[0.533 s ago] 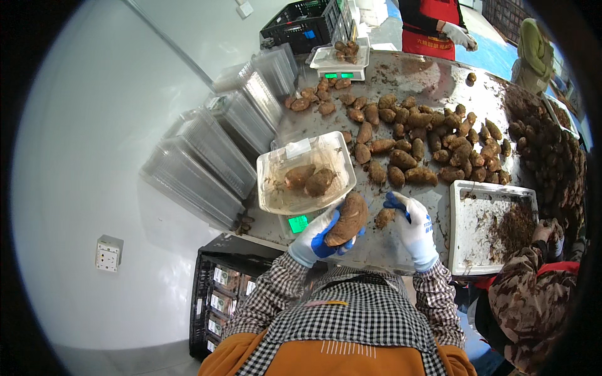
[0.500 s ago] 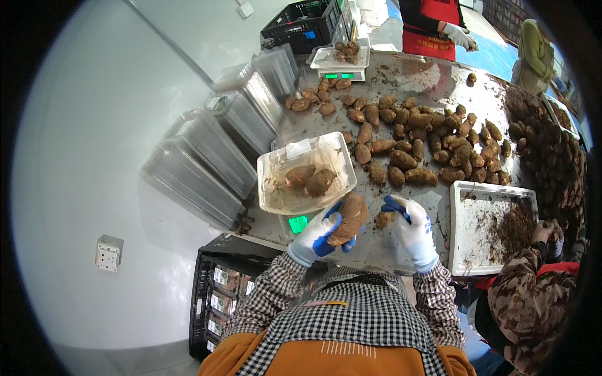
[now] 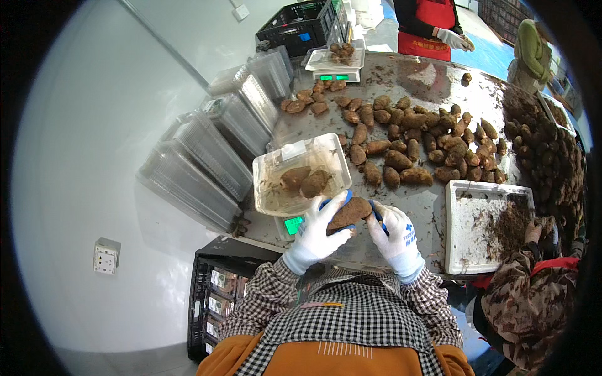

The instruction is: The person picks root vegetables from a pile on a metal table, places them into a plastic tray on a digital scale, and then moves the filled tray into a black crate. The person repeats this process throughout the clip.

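Brown, rough-skinned oblong tuber (image 3: 349,214) held between two gloved hands above the near side of the grey metal bench (image 3: 433,210).

It looks firm and fairly weighty for its size, likely stiff enough to take a firm squeeze; the dry, coarse skin should resist slipping, though loose dirt may shed, and the thick middle seems the surest hold. The left hand (image 3: 318,233), in a white-and-blue glove, is curled around its left part, fingers over the top and thumb below; the right hand (image 3: 392,233), gloved alike, is half closed at the right end, its grip too hidden to tell. Just beyond sits a whitish rectangular plastic tray (image 3: 344,164) with two brown tubers (image 3: 315,183); farther right, more brown tubers (image 3: 416,176) lie heaped.
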A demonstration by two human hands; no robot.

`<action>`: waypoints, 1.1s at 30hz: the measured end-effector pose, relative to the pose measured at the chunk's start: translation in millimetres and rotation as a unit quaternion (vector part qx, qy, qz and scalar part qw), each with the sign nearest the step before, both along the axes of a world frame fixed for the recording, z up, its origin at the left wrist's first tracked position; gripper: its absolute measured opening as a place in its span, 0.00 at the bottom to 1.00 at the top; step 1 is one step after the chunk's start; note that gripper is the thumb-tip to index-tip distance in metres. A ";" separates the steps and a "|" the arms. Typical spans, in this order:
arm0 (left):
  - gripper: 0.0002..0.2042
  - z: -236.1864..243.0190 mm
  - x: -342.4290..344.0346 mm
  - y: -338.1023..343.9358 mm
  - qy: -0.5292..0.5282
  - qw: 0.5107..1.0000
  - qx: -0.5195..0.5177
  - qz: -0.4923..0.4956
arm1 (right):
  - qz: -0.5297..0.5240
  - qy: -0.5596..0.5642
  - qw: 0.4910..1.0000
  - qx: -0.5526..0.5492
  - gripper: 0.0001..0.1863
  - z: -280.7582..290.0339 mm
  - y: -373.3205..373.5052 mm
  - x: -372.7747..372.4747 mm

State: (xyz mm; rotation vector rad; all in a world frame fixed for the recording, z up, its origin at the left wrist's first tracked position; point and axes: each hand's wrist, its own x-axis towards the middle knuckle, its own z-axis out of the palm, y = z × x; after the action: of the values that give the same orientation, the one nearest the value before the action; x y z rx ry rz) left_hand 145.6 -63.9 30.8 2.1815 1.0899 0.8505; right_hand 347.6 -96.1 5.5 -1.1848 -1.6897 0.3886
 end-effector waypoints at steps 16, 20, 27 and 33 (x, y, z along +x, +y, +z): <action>0.38 -4.6 -18.9 11.9 -0.038 0.990 -0.023 -0.135 | 0.026 -0.120 0.992 0.001 0.10 12.5 4.4 9.4; 0.35 -13.6 -18.8 14.4 -0.233 0.929 -0.256 -0.131 | 0.054 0.051 0.988 -0.138 0.07 21.8 -1.9 12.8; 0.36 -3.4 -17.2 17.7 0.001 0.996 -0.030 -0.086 | 0.064 0.059 0.984 -0.153 0.10 20.9 -1.7 14.3; 0.38 13.0 -7.9 7.4 0.170 0.976 0.118 -0.061 | 0.043 0.105 0.957 -0.268 0.09 24.7 -1.5 12.8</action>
State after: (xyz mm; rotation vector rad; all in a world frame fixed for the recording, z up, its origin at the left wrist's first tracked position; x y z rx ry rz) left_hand 137.7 -56.5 43.8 2.6354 1.0366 0.5896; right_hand 360.3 -97.6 30.1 -1.3947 -1.4932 1.0410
